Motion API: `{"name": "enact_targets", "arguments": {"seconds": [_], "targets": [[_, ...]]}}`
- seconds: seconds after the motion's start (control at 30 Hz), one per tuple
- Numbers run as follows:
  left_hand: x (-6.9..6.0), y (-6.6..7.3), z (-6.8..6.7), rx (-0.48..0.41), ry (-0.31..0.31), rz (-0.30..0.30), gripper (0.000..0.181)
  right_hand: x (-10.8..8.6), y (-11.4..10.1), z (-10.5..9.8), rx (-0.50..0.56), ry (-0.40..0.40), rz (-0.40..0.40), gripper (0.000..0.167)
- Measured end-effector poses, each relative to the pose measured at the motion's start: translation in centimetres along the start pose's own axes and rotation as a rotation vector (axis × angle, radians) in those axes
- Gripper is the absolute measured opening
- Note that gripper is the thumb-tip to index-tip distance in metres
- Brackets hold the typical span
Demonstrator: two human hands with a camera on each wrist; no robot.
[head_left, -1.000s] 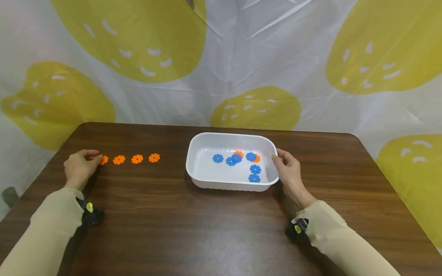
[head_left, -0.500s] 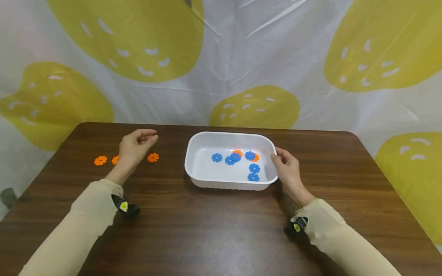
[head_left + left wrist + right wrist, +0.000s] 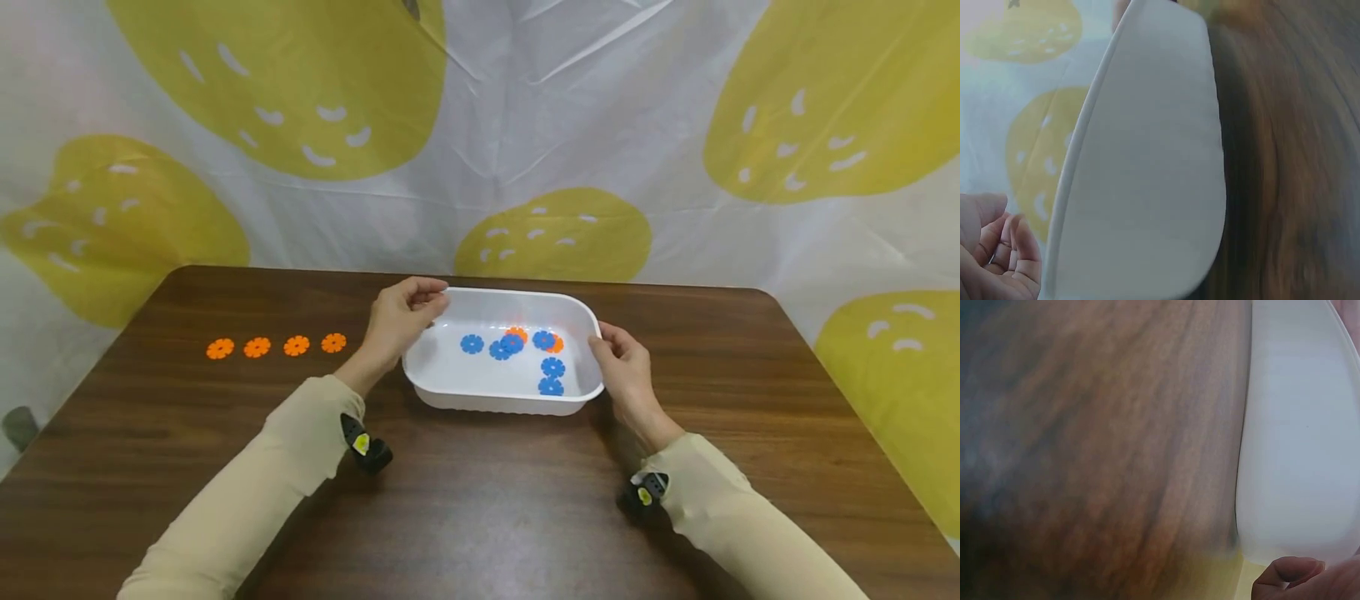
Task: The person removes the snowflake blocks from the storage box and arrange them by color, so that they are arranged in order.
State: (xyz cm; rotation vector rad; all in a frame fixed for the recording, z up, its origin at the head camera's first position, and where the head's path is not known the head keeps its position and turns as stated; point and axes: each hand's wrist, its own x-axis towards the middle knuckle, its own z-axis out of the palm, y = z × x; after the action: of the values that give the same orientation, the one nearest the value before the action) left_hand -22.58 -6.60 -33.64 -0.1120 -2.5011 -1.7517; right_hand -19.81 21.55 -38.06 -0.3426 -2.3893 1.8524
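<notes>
A person's left hand (image 3: 403, 321), fingers loosely curled w/ nothing visible in them, hangs at the far left corner of a white rectangular plastic tray (image 3: 495, 402), nr ctr of the dark-brown wooden table's (image 3: 480, 492) far edge. The right hand (image 3: 632, 371) grips the tray's right end. Inside: flat blue notched discs (image 3: 472, 343) (some overlapping orange ones (image 3: 517, 332)). Four matching orange discs (image 3: 257, 347) line up nr the table's far left corner.

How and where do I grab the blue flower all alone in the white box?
Probably pinch the lone blue flower by opposite notched edges, coming from above: it lies flat by itself, and the white box has raised sides all around.
</notes>
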Motion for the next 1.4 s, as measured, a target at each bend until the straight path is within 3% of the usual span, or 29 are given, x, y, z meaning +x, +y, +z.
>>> {"name": "enact_targets", "arguments": {"seconds": [0.47, 0.7, 1.07, 1.4], "targets": [[1.4, 0.5, 5.5, 0.052, -0.062, -0.036, 0.025, -0.1, -0.3, 0.0, 0.006, -0.006, -0.01, 0.039], [2.1, 0.3, 7.8, 0.109, -0.07, -0.123, 0.025, 0.0, -0.2, 0.3, 0.016, -0.001, -0.028, 0.038], [2.6, 0.1, 8.9, 0.221, -0.079, -0.099, 0.025, 0.1, -0.1, 0.6, 0.032, 0.017, -0.052, 0.036], [2.4, 0.1, 9.0, 0.331, -0.056, -0.152, 0.022, 0.2, -0.1, 1.0, 0.027, 0.001, -0.048, 0.037]]}}
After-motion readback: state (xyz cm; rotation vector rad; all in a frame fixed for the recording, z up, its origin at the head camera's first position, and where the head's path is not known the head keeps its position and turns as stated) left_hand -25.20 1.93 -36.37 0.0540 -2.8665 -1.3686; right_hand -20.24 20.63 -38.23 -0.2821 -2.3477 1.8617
